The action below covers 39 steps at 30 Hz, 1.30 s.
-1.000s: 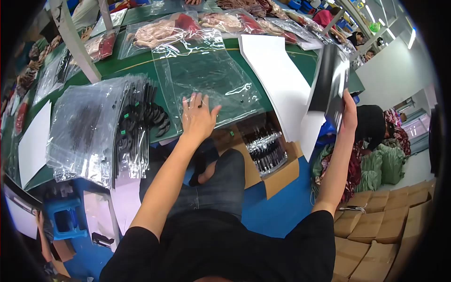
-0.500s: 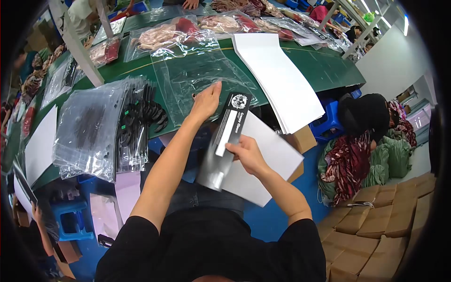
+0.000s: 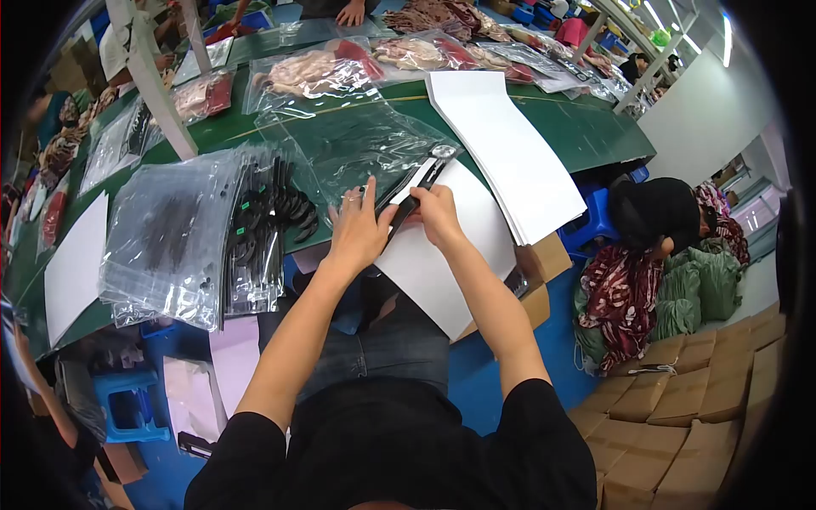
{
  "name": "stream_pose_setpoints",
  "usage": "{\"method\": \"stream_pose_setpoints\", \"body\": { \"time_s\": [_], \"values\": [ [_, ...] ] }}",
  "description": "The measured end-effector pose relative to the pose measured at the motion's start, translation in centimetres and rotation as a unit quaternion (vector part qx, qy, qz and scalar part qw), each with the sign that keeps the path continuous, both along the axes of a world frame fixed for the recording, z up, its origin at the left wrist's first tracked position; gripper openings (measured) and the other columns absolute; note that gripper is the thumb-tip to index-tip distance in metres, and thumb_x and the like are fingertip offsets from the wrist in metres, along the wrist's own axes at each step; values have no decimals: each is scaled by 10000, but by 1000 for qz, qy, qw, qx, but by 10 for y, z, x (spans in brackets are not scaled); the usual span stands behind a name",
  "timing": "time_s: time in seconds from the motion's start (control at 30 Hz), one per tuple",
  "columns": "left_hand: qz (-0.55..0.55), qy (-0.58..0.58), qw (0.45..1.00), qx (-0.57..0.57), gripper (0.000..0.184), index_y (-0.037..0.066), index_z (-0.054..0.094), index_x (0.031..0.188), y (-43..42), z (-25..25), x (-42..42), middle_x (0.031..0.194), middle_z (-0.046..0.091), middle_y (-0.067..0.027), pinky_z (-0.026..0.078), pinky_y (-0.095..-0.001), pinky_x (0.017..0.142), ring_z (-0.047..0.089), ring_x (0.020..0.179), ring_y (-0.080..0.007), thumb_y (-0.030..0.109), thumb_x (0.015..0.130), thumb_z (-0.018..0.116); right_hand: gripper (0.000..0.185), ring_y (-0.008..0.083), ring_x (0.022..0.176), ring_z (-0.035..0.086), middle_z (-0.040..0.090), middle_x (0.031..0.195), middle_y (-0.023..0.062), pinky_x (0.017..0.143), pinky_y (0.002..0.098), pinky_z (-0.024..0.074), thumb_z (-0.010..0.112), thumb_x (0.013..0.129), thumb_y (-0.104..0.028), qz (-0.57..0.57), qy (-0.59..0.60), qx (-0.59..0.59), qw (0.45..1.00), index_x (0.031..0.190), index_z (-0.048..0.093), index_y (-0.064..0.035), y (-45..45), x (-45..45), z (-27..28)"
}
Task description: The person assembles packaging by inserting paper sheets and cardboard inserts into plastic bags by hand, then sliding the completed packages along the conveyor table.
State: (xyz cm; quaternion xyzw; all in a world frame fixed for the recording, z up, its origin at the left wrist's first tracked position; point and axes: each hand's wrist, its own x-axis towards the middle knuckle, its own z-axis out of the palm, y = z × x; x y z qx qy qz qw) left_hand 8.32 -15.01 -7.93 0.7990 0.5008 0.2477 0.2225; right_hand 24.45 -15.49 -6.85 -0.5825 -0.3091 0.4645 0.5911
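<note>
My right hand (image 3: pixel 436 215) is closed on the black printed header of a clear plastic bag (image 3: pixel 416 189), which slants over the table's front edge. My left hand (image 3: pixel 357 229) lies with fingers spread at the left side of that header, its thumb against the edge. Under my right hand and forearm is a white sheet (image 3: pixel 459 263), tilted past the table edge. Another clear bag (image 3: pixel 348 149) lies flat on the green table just beyond my hands. The lower part of the held bag is hard to make out.
A pile of clear bags with black hooked tops (image 3: pixel 178 229) lies left. A stack of white sheets (image 3: pixel 510 161) overhangs the table (image 3: pixel 595 127) at right. Filled bags (image 3: pixel 314 72) line the back. Cartons (image 3: pixel 671 408), a blue stool (image 3: pixel 132 408) and a crouching person (image 3: pixel 654 212) are around.
My right hand has brought the header up and away from me, turning it more slanted. The left hand has drawn back from the table bag to the header, fingers now spread.
</note>
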Motion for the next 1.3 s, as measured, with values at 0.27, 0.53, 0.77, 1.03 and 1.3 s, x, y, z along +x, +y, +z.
{"method": "stream_pose_setpoints", "body": {
  "time_s": [0.27,0.53,0.77,1.03,1.3],
  "values": [
    [4,52,978,201,667,-41,385,1463,-31,-18,-16,1528,358,-247,215,-631,1153,281,1463,-384,307,941,609,156,276,846,695,645,921,186,686,396,594,597,906,-57,74,-44,-61,994,937,577,96,55,-2,-14],
    [-31,-75,978,194,594,-62,457,1392,-37,-30,-45,1545,324,-237,241,-596,1165,262,1471,-390,98,861,668,255,261,1076,617,657,1063,152,964,381,479,656,906,-131,302,-118,111,939,1076,605,52,60,-8,-5],
    [-77,-71,977,184,510,-67,508,1329,-39,-27,-58,1543,326,-228,275,-568,1163,263,1466,-400,76,863,657,282,365,1100,572,651,1134,198,1011,451,416,566,952,-233,275,-709,172,626,1126,663,-34,85,4,-26],
    [-58,-109,974,190,362,-27,602,1215,-53,-50,-70,1453,456,-201,391,-485,1098,423,1348,-401,59,866,640,361,363,1183,539,646,1193,165,1050,540,364,500,976,-331,182,-699,186,667,1130,672,-53,113,-9,-49],
    [-188,-485,728,-447,315,-15,604,1273,-107,-92,-27,1244,651,-128,513,-328,929,592,1151,-180,47,966,573,425,344,1282,495,609,1303,161,1111,520,333,495,969,-380,220,-682,115,687,1179,666,-51,113,-12,-36]
  ]
}}
